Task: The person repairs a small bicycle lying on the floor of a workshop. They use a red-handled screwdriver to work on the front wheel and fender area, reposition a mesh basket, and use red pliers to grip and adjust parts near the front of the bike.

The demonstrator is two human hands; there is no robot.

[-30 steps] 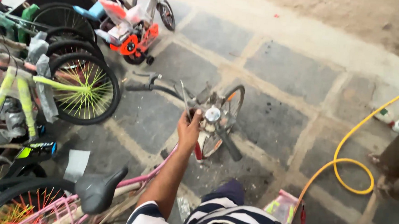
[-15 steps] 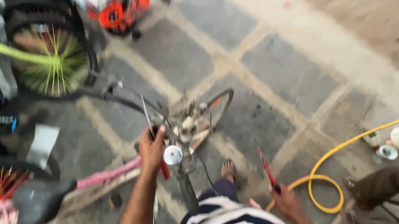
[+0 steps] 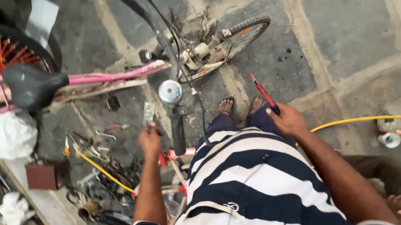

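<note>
Left hand: I see my left hand (image 3: 150,139) at about 7 o'clock from the bell, fingers curled shut around a small flat metal tool (image 3: 149,112) that sticks up out of the fist toward 12 o'clock.
Right hand: my right hand (image 3: 289,121) sits at 3 o'clock from the bell, closed around a red-handled tool (image 3: 263,92); its exact kind is too small to tell.
Red tool axis: long axis runs from the fist up toward 11 o'clock, the free tip pointing at the front wheel (image 3: 242,31).
Bicycle: a pink bicycle frame (image 3: 105,78) lies across the view, black saddle (image 3: 30,86) at 9 o'clock, wire basket (image 3: 194,28) and front wheel at 12 to 1 o'clock.
Handlebar: the black grip (image 3: 178,134) hangs just right of my left hand, its long axis running 12 to 6 o'clock; the round metal bell (image 3: 170,91) sits at its top end.
Key relation: the bell and grip lie at 1 o'clock from the left fist, near but apart; the metal tool's tip is just beside the bell. The left hand is clearly nearer than the right.
Ground, 7 o'clock: a scatter of loose tools and parts (image 3: 109,167), with a white bag (image 3: 9,135).
Ground, 3 o'clock: a yellow hose (image 3: 362,119) on the paving stones (image 3: 349,38).
Feet: my bare toes (image 3: 240,105) show below the front wheel.
</note>
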